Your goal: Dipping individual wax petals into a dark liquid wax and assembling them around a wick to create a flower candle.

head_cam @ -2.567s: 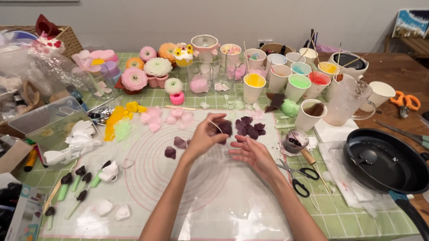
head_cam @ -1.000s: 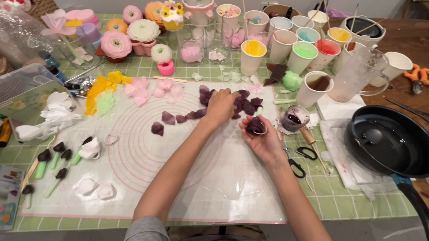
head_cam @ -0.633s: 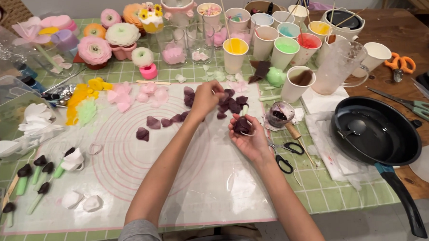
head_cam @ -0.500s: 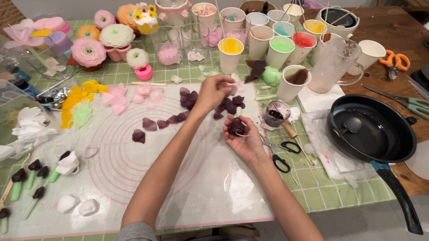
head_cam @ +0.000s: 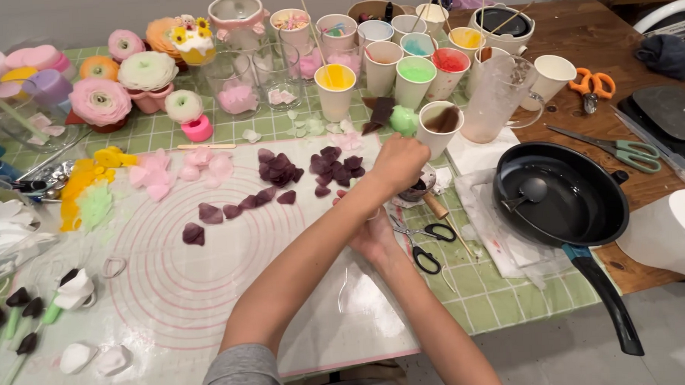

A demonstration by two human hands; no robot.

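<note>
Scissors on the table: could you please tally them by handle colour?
Orange scissors: 1
Green scissors: 1
Black scissors: 1
Total: 3

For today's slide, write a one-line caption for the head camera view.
Left hand crosses over right hand above a silicone mat scattered with dark purple petals, beside a black frying pan.

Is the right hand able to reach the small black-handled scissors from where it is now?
Probably yes. The black-handled scissors lie uncovered on the green mat just beside the right hand. Only the left forearm crosses above that hand, not over the scissors.
</note>
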